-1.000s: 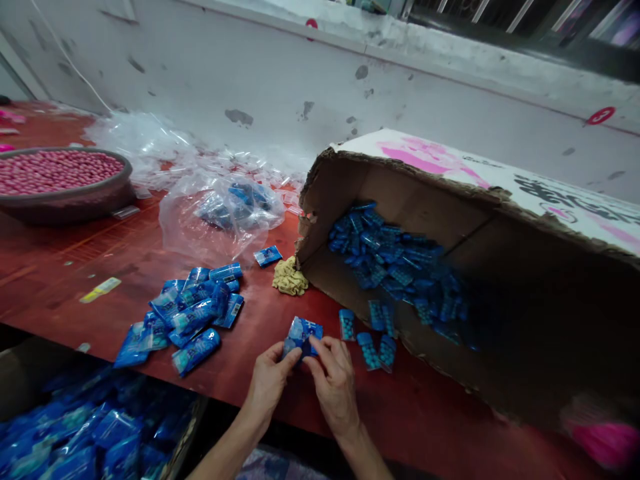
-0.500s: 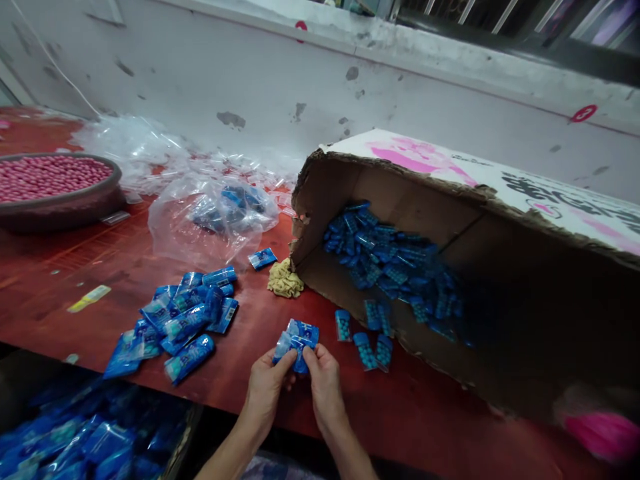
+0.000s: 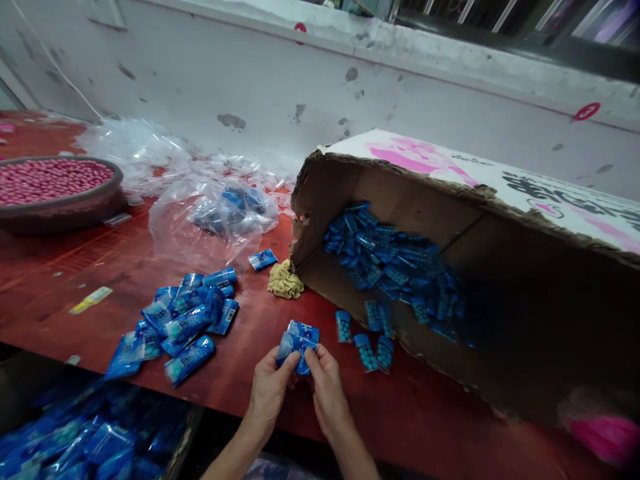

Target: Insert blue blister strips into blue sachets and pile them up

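Both my left hand (image 3: 270, 383) and my right hand (image 3: 324, 377) pinch the blue printed packets (image 3: 300, 339) between thumbs and fingers, just over the red table's front part. At least two packets overlap there; the fingers underneath are partly hidden. Right of my hands stand or lie several small clear bottles (image 3: 343, 327) with blue lids and blue beads. To the left lies a pile of filled blue packets (image 3: 187, 317). Beyond my hands are a crumpled yellowish rubber piece (image 3: 285, 280) and a single blue packet (image 3: 263, 259).
A cardboard box (image 3: 480, 183) on its side holds many blue-lidded bottles (image 3: 390, 257). A clear plastic bag (image 3: 170, 227) contains blue packets. At left sits a bowl (image 3: 100, 200) of pink beads. Below the table edge, a carton (image 3: 183, 443) holds more blue packets.
My left hand has shifted slightly right, and the front packet between my hands now lies flatter and more open to view. Both hands keep their hold; nothing else has visibly moved.
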A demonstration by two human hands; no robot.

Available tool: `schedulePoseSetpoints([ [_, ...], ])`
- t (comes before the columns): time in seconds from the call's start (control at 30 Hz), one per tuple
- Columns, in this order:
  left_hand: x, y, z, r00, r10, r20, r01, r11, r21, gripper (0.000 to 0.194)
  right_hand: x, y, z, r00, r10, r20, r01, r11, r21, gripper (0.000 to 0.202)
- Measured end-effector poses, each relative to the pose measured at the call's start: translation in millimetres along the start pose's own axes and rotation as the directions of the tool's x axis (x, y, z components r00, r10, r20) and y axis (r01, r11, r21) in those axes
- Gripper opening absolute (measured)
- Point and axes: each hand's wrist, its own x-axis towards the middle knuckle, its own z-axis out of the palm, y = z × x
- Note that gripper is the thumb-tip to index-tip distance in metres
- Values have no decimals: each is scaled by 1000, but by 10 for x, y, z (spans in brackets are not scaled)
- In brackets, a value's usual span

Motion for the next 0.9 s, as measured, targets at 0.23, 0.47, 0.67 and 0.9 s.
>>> schedulePoseSetpoints([
  [0.23, -22, 11, -36, 999, 31, -35, -29, 998, 54, 25, -24, -150, -7, 995, 38, 95, -52, 987, 152, 24],
  [0.47, -8, -13, -19, 999, -21, -30, 23, 998, 55, 26, 21, -71, -39, 1000, 22, 19, -21, 999, -40, 22],
  [0.67, -1, -44, -11, 995, -98, -29, 94, 988, -121, 28, 21, 80, -11, 998, -12, -63, -1, 979, -204, 28],
  [0.9, -12, 93, -75, 964, -247, 95, 260, 952, -163, 33, 40, -177, -207, 969, -246, 34, 214, 759, -615, 35],
])
